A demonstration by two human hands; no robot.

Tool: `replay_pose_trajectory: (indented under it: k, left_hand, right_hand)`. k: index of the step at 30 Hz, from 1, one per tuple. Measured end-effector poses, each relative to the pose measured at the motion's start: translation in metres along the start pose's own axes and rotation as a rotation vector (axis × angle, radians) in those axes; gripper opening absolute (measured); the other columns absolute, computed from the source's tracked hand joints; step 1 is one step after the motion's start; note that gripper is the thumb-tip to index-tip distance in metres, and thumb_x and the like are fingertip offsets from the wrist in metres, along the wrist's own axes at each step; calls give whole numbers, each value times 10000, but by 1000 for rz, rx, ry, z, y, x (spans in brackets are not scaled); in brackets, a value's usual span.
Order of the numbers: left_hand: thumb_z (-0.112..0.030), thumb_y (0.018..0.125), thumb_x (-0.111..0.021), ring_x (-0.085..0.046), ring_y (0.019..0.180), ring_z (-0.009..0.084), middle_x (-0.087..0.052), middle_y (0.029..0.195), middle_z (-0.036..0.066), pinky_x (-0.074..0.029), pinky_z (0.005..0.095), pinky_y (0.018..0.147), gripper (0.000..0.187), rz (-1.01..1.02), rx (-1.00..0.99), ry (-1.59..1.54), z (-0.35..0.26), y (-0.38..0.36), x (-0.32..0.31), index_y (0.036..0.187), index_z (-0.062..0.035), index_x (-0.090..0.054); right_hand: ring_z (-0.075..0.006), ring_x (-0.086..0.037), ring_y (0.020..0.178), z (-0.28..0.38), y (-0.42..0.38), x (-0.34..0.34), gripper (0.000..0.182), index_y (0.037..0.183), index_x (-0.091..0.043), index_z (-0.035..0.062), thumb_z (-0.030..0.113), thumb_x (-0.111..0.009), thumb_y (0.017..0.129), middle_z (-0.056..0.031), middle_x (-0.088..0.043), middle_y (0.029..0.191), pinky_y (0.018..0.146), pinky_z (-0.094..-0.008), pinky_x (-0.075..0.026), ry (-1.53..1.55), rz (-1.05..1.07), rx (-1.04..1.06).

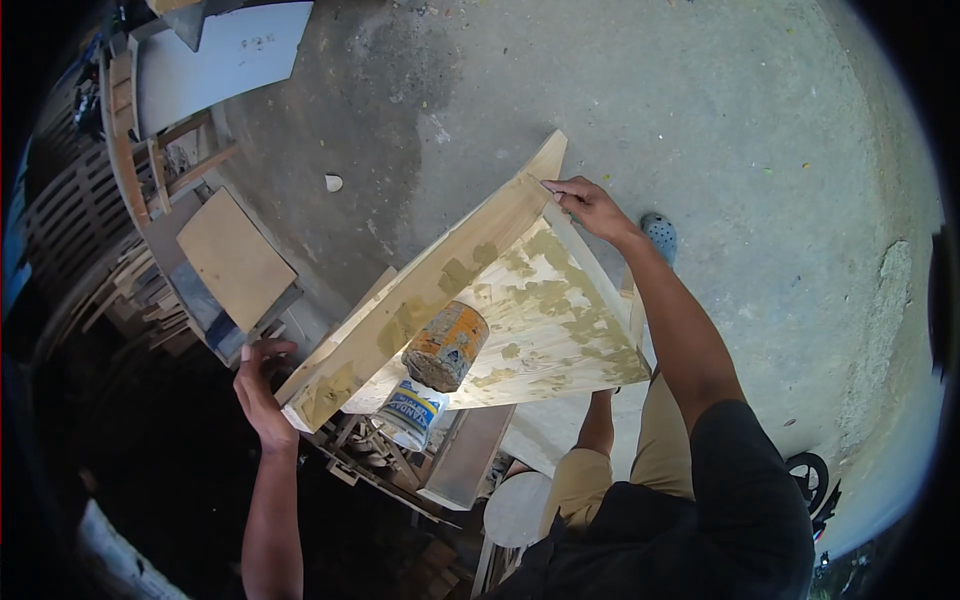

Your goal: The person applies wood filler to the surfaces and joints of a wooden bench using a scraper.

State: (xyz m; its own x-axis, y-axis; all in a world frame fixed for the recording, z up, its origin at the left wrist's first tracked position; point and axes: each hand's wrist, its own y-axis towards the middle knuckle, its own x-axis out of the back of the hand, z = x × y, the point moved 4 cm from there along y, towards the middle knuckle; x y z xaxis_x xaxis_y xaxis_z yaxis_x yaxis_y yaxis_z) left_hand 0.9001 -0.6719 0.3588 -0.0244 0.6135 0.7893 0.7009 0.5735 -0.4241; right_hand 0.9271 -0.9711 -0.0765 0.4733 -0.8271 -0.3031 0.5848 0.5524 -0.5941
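Note:
A pale wooden panel (545, 320) with a raised side board (440, 265) lies slanted before me, blotched with greenish-brown patches of filler. At its upper corner, my right hand (590, 205) is closed in a pinch against the wood; whatever it may hold is too small to make out. My left hand (262, 395) curls round the lower left end of the side board, its fingertips partly hidden. Between the hands, a crusted orange tin can (447, 347) rests against the panel. Just below it is a white, blue and yellow labelled container (410, 412).
Stacked boards and scrap wood (150, 290) line the left, with a tan flat board (235, 258) nearer. A white sheet (220, 62) stands at the upper left. A round pale lid or stool top (517, 508) sits by my legs. Concrete floor (760, 170) extends right.

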Motion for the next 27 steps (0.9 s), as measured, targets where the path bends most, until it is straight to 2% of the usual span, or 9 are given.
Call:
replay_pose_trajectory:
  k: [2, 5, 7, 10, 12, 20, 23, 25, 27]
  left_hand:
    - [-447, 1011, -360, -501, 761, 155, -639, 858, 83, -416, 307, 744, 553, -14, 14, -50, -3, 0, -2, 877, 17, -629]
    - [-452, 1013, -356, -514, 749, 150, -629, 850, 89, -420, 306, 734, 562, -8, 4, -46, -8, -1, -5, 882, 22, -628]
    - [-457, 1013, -357, -520, 750, 149, -630, 854, 90, -421, 305, 732, 567, -4, 27, -51, -5, 0, -5, 883, 24, -628]
    - [-457, 1015, -359, -531, 748, 150, -635, 864, 93, -423, 301, 724, 569, -15, -29, -2, -7, 0, -5, 884, 26, -629]
    - [-455, 1017, -357, -534, 741, 152, -635, 863, 93, -425, 298, 714, 571, -18, 34, -19, -4, -1, -2, 885, 30, -629]
    - [-455, 1017, -339, -526, 711, 146, -624, 837, 86, -423, 294, 691, 585, -21, -2, -15, -8, -1, -6, 877, 31, -633]
    - [-441, 1021, -329, -514, 691, 136, -602, 801, 74, -412, 284, 670, 585, -20, -2, -10, -10, -1, -7, 863, 33, -632]
    - [-434, 1022, -324, -505, 681, 131, -589, 783, 68, -405, 278, 659, 584, -6, -2, 7, -9, -1, -4, 857, 35, -631]
    - [-450, 1025, -376, -519, 679, 117, -635, 919, 88, -418, 268, 655, 502, 81, -5, -36, -4, 0, -1, 955, -5, -600]
  right_hand:
    - [-148, -542, 934, 4, 1, -3, 323, 1308, -623, 186, 183, -549, 993, -57, -562, 1086, 831, -282, -476, 1, 10, 16]
    - [-166, -547, 945, 11, 2, -6, 317, 1294, -635, 189, 179, -570, 983, -69, -566, 1054, 847, -301, -470, -145, -23, 90]
    - [-238, -581, 1068, 8, 6, -9, 298, 1257, -650, 149, 185, -583, 969, -114, -573, 1176, 943, -338, -463, -201, 23, 224]
    - [-250, -576, 1111, 18, 3, 3, 306, 1255, -650, 151, 162, -598, 954, -123, -571, 1201, 958, -356, -463, -277, 109, 156]
    - [-254, -577, 1108, 24, 4, 12, 309, 1254, -652, 154, 157, -600, 950, -125, -570, 1203, 960, -356, -462, -306, 114, 135]
    - [-265, -577, 1065, 28, 0, 8, 331, 1263, -649, 166, 145, -592, 937, -134, -585, 1128, 931, -357, -465, -251, 109, 164]
    - [-227, -556, 1003, 37, -2, 19, 339, 1291, -629, 165, 154, -578, 956, -99, -574, 1090, 901, -352, -452, -435, 210, 91]
    - [-229, -567, 974, 58, -3, 21, 339, 1297, -620, 145, 160, -578, 960, -106, -572, 1072, 881, -350, -464, -341, 79, 172]
    - [-247, -579, 969, 91, -8, 6, 323, 1270, -632, 125, 173, -582, 955, -119, -583, 1066, 869, -356, -469, -261, 82, 207]
